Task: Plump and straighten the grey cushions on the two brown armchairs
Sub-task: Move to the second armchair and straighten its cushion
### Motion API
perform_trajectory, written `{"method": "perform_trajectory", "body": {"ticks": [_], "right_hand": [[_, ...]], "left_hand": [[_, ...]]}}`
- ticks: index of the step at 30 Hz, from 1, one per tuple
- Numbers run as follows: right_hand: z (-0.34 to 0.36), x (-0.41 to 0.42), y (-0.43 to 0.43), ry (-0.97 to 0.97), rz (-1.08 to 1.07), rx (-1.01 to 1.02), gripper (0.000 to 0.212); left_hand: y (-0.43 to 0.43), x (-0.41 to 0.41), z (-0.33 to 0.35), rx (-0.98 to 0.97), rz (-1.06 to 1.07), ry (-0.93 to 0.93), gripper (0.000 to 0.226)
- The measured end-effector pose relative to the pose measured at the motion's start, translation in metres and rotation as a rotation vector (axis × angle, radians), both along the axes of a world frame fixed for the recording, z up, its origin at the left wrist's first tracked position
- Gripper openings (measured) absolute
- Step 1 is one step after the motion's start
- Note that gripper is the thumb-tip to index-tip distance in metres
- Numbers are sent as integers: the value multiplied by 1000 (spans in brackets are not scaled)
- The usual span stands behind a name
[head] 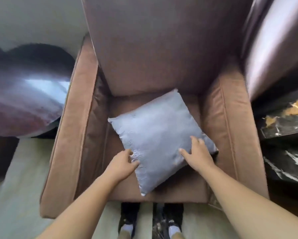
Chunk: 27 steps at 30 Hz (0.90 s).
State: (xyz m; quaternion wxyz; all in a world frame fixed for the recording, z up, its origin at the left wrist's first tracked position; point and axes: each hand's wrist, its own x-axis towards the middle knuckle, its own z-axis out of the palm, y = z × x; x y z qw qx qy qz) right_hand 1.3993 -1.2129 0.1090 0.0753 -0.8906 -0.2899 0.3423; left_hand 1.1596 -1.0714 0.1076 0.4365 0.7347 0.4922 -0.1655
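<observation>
A shiny grey cushion [155, 135] lies flat and turned like a diamond on the seat of a brown armchair [72, 128]. My left hand [122, 163] touches the cushion's near-left edge, thumb and fingers curled around it. My right hand [199, 152] lies on top of the cushion by its right corner, fingers spread and pressing on the fabric. The cushion's near corner reaches the seat's front edge. The second armchair is not in view.
A dark round glossy table [24, 104] stands to the left of the armchair. At the upper right is a dark glossy rounded piece of furniture [272, 45], with black marbled surfaces [286, 125] below it. My feet [151, 225] stand on pale floor right before the seat.
</observation>
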Motion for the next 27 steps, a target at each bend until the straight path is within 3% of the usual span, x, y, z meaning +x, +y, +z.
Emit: {"method": "perform_trajectory", "body": {"ticks": [4,8,10,12,14,17,19,22,24,27], "right_hand": [[-77,64,13,-103,-25,128,85],[-132,119,38,71,-42,145,104],[-151,139,54,171,-53,180,124],[-171,152,64,237,-90,213,122],[-186,153,64,320,-126,227,106],[-204,150,55,306,-166,262,104],[-208,149,46,283,-162,321,90],[-195,140,33,279,-188,330,92],[-191,128,19,306,-220,361,84],[-187,98,-5,317,-317,360,82]], "left_hand": [[-9,13,-73,75,285,-63,60],[2,21,-133,-81,599,-121,54],[22,18,-155,-181,676,-134,79],[40,11,-175,-192,668,-155,115],[42,16,-180,-287,705,-270,104],[24,34,-184,-458,866,-439,70],[13,39,-189,-384,979,-505,71],[7,37,-183,-286,1042,-580,58],[10,33,-177,-272,992,-598,51],[26,25,-168,-236,895,-581,59]]}}
